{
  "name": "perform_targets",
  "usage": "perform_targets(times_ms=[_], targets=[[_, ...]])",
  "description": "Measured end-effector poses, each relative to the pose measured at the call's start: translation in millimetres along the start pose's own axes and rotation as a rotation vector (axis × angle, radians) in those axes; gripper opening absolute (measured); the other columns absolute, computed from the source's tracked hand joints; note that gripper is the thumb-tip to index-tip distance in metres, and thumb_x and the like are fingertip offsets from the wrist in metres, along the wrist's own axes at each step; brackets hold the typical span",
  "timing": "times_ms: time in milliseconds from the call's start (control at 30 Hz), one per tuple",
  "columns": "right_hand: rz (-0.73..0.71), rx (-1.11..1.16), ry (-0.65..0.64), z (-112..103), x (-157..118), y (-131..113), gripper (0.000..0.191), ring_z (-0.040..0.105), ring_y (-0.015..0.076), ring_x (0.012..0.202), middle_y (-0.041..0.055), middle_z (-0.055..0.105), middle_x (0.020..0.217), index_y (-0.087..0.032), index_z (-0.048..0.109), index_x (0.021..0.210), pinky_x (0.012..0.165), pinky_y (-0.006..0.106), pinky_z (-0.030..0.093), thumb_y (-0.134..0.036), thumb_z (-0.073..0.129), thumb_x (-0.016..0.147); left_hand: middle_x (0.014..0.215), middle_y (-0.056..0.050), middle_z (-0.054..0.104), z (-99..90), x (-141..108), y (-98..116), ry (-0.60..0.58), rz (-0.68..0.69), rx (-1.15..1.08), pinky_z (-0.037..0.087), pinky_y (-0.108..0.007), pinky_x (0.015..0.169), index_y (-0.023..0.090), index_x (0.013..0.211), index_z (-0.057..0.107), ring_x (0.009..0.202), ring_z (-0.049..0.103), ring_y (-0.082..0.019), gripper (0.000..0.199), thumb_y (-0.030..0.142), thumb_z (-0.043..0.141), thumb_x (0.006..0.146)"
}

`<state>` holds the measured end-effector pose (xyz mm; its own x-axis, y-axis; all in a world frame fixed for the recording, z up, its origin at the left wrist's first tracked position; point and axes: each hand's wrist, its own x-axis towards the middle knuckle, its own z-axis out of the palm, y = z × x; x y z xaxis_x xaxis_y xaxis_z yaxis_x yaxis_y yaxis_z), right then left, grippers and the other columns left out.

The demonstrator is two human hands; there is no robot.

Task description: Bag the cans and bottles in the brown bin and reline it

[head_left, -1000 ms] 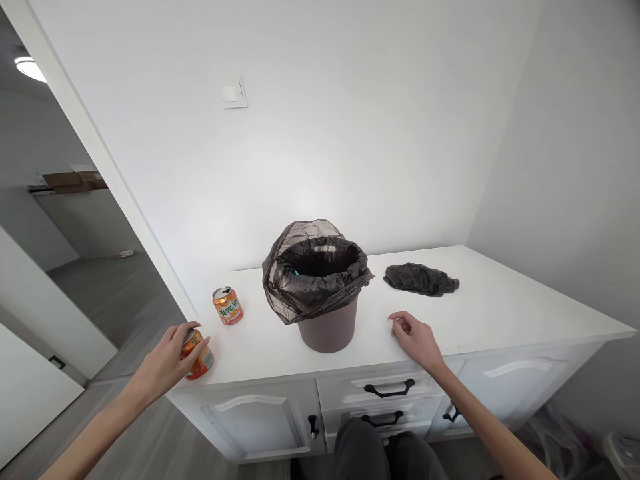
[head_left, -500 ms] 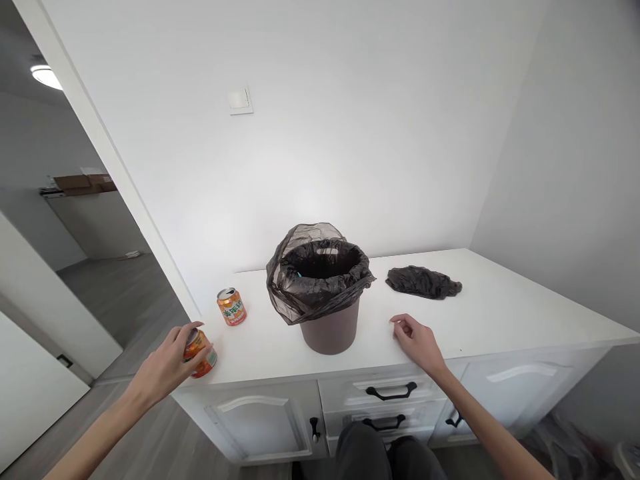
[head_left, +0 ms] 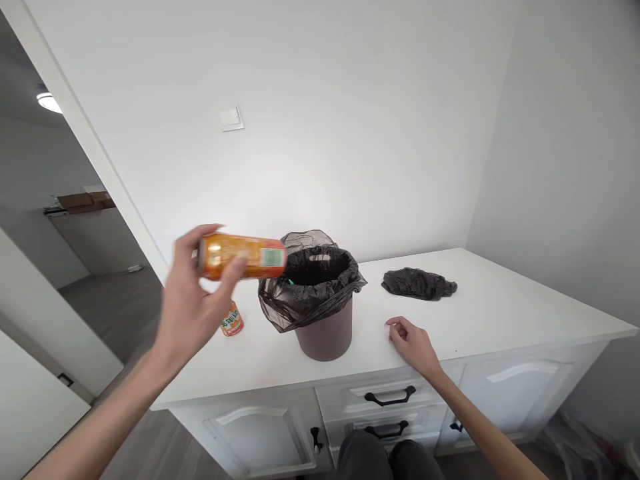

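Note:
My left hand (head_left: 197, 293) grips an orange can (head_left: 245, 257), held sideways in the air at the left side of the bin (head_left: 325, 337). The can is slightly blurred, and its right end overlaps the bin's left rim in view. A black bag (head_left: 320, 293) lines the bin and hangs over its rim. Behind my left wrist, a second orange can (head_left: 233, 320) stands upright on the white cabinet top, partly hidden. My right hand (head_left: 411, 343) rests on the cabinet top right of the bin, fingers curled in, with nothing visible in them.
A crumpled black bag (head_left: 419, 284) lies on the white cabinet top (head_left: 510, 300), right of the bin. Drawers and doors with black handles are below. A wall with a light switch (head_left: 231, 119) rises behind, and a doorway opens at the left.
My left hand has lifted the front can off the cabinet top, moved it up and right toward the bin, and tipped it sideways. My right hand has stayed in place. The view has shifted slightly.

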<state>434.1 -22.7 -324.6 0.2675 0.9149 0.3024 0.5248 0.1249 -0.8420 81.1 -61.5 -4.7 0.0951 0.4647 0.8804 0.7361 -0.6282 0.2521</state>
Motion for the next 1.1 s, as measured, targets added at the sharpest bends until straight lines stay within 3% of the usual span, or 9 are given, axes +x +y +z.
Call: perform_targets(times_ms=[167, 267, 400, 500, 600, 700, 767, 1000, 1100], targets=[[-0.017, 0.021, 0.012, -1.3, 0.3, -5.5, 0.027, 0.069, 0.0227, 0.072, 0.0004, 0.073, 0.073, -0.025, 0.066, 0.100, 0.077, 0.034, 0.050, -0.039, 0.047, 0.088, 0.129, -0.008, 0.064, 74.2, 16.8, 5.9, -0.323, 0.043, -0.086, 0.054, -0.040, 0.093, 0.025, 0.134, 0.054, 0.109, 0.065, -0.025, 0.054, 0.052, 0.070, 0.090], [-0.020, 0.028, 0.024, -2.0, 0.9, -8.2, 0.027, 0.070, 0.0233, 0.072, 0.0009, 0.073, 0.073, -0.025, 0.067, 0.099, 0.076, 0.034, 0.050, -0.040, 0.047, 0.088, 0.141, -0.012, 0.058, 94.6, 14.3, -3.2, -0.419, 0.030, -0.054, 0.046, -0.046, 0.109, 0.023, 0.140, 0.051, 0.129, 0.057, -0.030, 0.055, 0.054, 0.061, 0.096], [-0.021, 0.031, 0.022, -2.5, 2.0, -8.6, 0.026, 0.069, 0.0229, 0.071, 0.0010, 0.073, 0.073, -0.025, 0.067, 0.099, 0.076, 0.034, 0.050, -0.039, 0.048, 0.088, 0.142, -0.013, 0.057, 86.3, 5.2, -29.4, -0.212, -0.033, -0.027, 0.037, -0.047, 0.118, 0.021, 0.137, 0.053, 0.136, 0.051, -0.028, 0.047, 0.053, 0.044, 0.104], [-0.017, 0.024, 0.017, -3.0, 1.2, -8.7, 0.026, 0.069, 0.0226, 0.071, 0.0006, 0.073, 0.074, -0.026, 0.067, 0.100, 0.075, 0.033, 0.050, -0.039, 0.048, 0.089, 0.140, -0.014, 0.059, 76.4, -1.4, -71.3, -0.122, -0.127, 0.053, 0.036, -0.047, 0.117, 0.021, 0.134, 0.056, 0.135, 0.050, -0.028, 0.046, 0.051, 0.034, 0.107], [-0.014, 0.014, 0.008, -3.6, -0.3, -9.2, 0.026, 0.068, 0.0219, 0.070, 0.0000, 0.073, 0.074, -0.026, 0.067, 0.099, 0.073, 0.032, 0.050, -0.039, 0.047, 0.089, 0.142, -0.016, 0.058, 76.1, -12.0, -131.0, -0.226, -0.164, 0.267, 0.031, -0.054, 0.120, 0.019, 0.134, 0.057, 0.139, 0.045, -0.034, 0.050, 0.053, 0.036, 0.103], [-0.020, 0.011, 0.006, -3.3, -0.7, -9.2, 0.026, 0.067, 0.0214, 0.069, 0.0000, 0.072, 0.073, -0.025, 0.067, 0.099, 0.073, 0.032, 0.050, -0.039, 0.047, 0.089, 0.156, -0.021, 0.046, 80.4, -29.0, -187.1, -0.456, -0.261, 0.502, 0.029, -0.062, 0.118, 0.018, 0.142, 0.055, 0.146, 0.035, -0.043, 0.062, 0.058, 0.040, 0.096], [-0.019, 0.012, 0.008, -2.5, -0.3, -8.9, 0.027, 0.068, 0.0219, 0.069, 0.0004, 0.072, 0.073, -0.025, 0.067, 0.100, 0.073, 0.033, 0.050, -0.040, 0.048, 0.089, 0.152, -0.022, 0.049, 81.8, -43.0, -212.0, -0.618, -0.351, 0.563, 0.036, -0.062, 0.112, 0.018, 0.141, 0.056, 0.141, 0.042, -0.045, 0.066, 0.059, 0.044, 0.092], [-0.010, -0.009, 0.007, -0.3, 0.8, -9.0, 0.027, 0.067, 0.0229, 0.070, 0.0011, 0.072, 0.073, -0.026, 0.066, 0.100, 0.074, 0.034, 0.050, -0.041, 0.047, 0.088, 0.147, -0.019, 0.049, 71.7, -83.2, -236.2, -0.760, -0.358, 0.498, 0.054, -0.056, 0.086, 0.026, 0.138, 0.062, 0.112, 0.061, -0.041, 0.059, 0.049, 0.051, 0.084], [-0.009, -0.019, 0.010, 0.2, 0.5, -8.8, 0.028, 0.067, 0.0233, 0.070, 0.0019, 0.072, 0.073, -0.025, 0.066, 0.100, 0.074, 0.034, 0.050, -0.042, 0.046, 0.089, 0.143, -0.019, 0.049, 62.0, -73.2, -227.0, -0.595, -0.420, 0.382, 0.057, -0.051, 0.087, 0.021, 0.146, 0.052, 0.106, 0.065, -0.034, 0.065, 0.053, 0.047, 0.090]])
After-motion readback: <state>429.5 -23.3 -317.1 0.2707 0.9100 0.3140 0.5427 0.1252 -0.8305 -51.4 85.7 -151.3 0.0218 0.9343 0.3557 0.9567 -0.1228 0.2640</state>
